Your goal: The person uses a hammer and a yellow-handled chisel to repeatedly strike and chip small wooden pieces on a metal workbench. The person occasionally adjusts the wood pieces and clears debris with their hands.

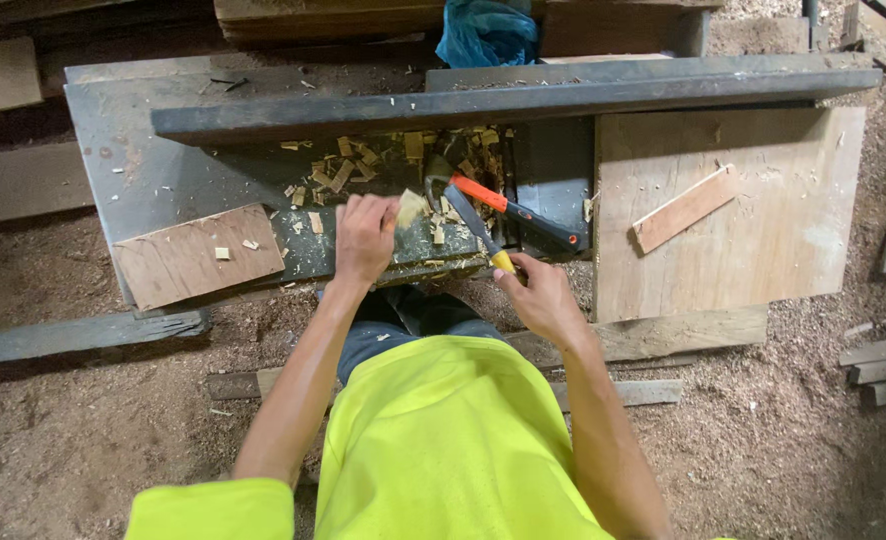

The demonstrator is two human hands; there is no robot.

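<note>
**Small wood block and blade over the chip-strewn tabletop, seen from my head**

My left hand [365, 238] is closed around a small pale wood block [411, 208], pinched at the fingertips and held just above the dark metal tabletop [143, 160]. My right hand [541, 298] is clamped on the yellow butt of a knife handle [503, 262]; its dark blade [471, 222] runs up and to the left from that hand, so the tip lies just beside the block, on its right. I cannot tell whether tip and block touch. The hands are apart, the left one nearer the block, the right one lower and closer to my body. The blade's long axis runs diagonally, roughly from my right hand toward the block.

Count: one wood block in hand; one knife in hand; one second tool with an orange and black handle [518, 212] lying flat beyond the blade, slanting down to the right; one brown plywood offcut [198, 255] on the tabletop to my left; one large pale board [763, 250] to my right, bearing one narrow wooden strip [685, 208]; many loose wood chips [348, 170], too many to count; one blue plastic bag [485, 32] at the far edge.
</note>
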